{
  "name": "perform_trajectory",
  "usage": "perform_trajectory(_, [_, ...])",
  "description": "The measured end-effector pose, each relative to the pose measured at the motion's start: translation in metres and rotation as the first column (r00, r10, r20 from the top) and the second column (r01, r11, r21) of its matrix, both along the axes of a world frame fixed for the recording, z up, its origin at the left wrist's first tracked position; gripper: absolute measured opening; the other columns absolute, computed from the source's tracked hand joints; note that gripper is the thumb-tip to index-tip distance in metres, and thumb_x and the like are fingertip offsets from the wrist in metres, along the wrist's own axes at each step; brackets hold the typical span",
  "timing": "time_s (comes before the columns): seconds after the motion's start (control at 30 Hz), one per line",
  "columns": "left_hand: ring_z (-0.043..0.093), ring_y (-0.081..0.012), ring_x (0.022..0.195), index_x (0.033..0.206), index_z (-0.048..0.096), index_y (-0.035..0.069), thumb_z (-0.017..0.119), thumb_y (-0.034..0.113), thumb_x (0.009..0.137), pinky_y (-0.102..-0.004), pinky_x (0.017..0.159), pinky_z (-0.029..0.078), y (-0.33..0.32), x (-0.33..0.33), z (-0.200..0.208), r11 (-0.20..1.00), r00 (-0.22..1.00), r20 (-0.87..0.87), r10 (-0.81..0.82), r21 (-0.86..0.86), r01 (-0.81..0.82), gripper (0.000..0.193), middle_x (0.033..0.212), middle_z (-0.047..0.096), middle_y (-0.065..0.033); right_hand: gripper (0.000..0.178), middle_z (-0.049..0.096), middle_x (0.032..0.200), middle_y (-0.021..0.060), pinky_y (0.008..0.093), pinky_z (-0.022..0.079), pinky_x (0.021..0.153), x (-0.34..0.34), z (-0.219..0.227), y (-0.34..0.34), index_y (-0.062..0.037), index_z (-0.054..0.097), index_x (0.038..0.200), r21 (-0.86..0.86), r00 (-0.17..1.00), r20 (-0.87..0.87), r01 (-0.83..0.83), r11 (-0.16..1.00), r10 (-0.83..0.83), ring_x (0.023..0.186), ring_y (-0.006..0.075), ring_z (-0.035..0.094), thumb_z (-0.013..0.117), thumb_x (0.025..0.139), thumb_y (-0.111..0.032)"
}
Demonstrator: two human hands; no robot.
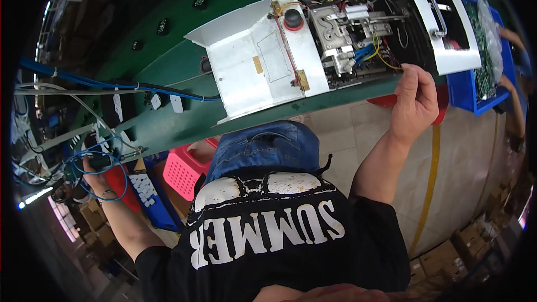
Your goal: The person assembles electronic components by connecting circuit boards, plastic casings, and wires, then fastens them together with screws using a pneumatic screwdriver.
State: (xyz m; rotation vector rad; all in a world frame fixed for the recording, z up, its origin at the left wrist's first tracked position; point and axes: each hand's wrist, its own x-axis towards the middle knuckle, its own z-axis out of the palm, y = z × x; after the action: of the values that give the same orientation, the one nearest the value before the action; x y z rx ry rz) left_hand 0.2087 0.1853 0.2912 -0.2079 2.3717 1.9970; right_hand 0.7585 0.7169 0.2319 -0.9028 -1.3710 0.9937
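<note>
At the table's front edge on the right, my right hand [415,103] is closed, thumb and fingertips pinched together. A thin yellow wire [386,62] runs from the opened machine to these fingertips; whether they grip it is too small to tell. The machine's metal mechanism [338,36] lies exposed, with blue parts [364,53] beside the wire. Left of it is a white metal cover panel [246,67] with a black knob [293,19]. Far to the left, my left hand [96,179] reaches among looped blue tubing [103,154] at the table's end; its fingers are mostly hidden.
A white hinged lid with a handle [439,17] stands raised at the machine's right. Beyond it, another person's hands [506,81] are at a blue bin [467,92] of green circuit boards. A pink stool [182,173] and a blue tray [154,204] stand below the green table [168,126].
</note>
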Motion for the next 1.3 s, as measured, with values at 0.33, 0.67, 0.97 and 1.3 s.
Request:
perform_trajectory(0.33, [0.054,-0.0182,0.076,0.092,0.060,0.004,0.063,0.013,0.077,-0.0323,0.073,0.048,-0.018,-0.021,-0.003,0.986,0.969,-0.192,-0.154,0.031,0.163,0.017,0.079,0.054,-0.0050,0.006,0.053,0.076,-0.0006,0.0151,0.034,0.054,0.032,-0.007,-0.015,0.0025,0.061,0.086,0.008,0.998,-0.040,0.041,0.999,-0.041,0.062,0.0032,0.044,0.059,0.083,-0.002])
perform_trajectory(0.67, [0.057,-0.0218,0.095,0.113,0.054,0.002,0.056,0.018,0.085,-0.0341,0.085,0.044,0.012,0.007,-0.014,0.953,0.987,-0.010,-0.163,0.259,0.160,0.032,0.101,0.060,-0.0096,0.008,0.057,0.079,0.0007,0.0160,0.036,0.055,0.021,-0.004,-0.020,0.0005,0.063,0.088,0.020,0.966,0.220,0.136,0.990,-0.137,0.063,0.0040,0.044,0.056,0.084,-0.003])
perform_trajectory(0.97, [0.054,-0.0138,0.073,0.093,0.056,0.007,0.070,0.006,0.073,-0.0265,0.067,0.045,0.056,0.042,0.001,0.978,0.949,-0.308,-0.064,0.169,0.121,0.024,0.082,0.056,-0.0013,0.018,0.052,0.071,0.0016,0.0180,0.031,0.052,0.001,-0.002,-0.024,0.0034,0.059,0.094,-0.024,0.973,0.229,-0.035,0.999,0.040,0.060,0.0060,0.039,0.054,0.089,-0.013])
perform_trajectory(1.3, [0.056,-0.0164,0.087,0.102,0.056,0.005,0.069,0.000,0.071,-0.0300,0.076,0.046,0.059,0.024,-0.013,0.941,0.925,-0.370,-0.084,0.275,0.195,0.034,0.095,0.060,-0.0030,0.013,0.053,0.075,0.0041,0.0188,0.030,0.050,-0.040,0.012,-0.029,0.0036,0.058,0.091,0.099,0.954,0.146,-0.276,0.956,0.261,0.059,0.0066,0.039,0.051,0.089,-0.007])
